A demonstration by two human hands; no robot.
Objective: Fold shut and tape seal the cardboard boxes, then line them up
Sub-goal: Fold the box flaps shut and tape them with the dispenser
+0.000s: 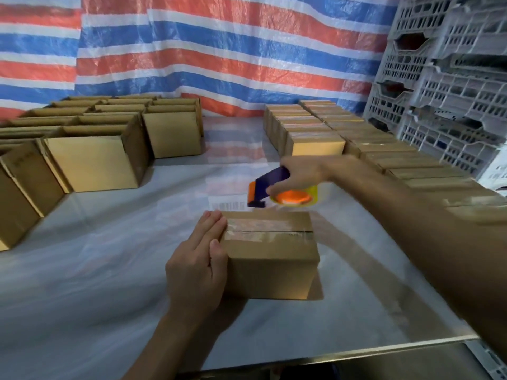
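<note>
A small cardboard box stands closed on the table in front of me, with a strip of clear tape along its top seam. My left hand holds its left end, fingers lying flat against the side and thumb on the near face. My right hand grips a tape dispenser with a blue handle, orange core and yellowish roll, held in the air just behind the box. Sealed boxes stand in rows at the right. Open boxes stand at the left.
The table is covered with shiny plastic sheeting; its metal front edge runs at the lower right. Grey plastic crates are stacked at the far right. A red, white and blue striped tarp hangs behind.
</note>
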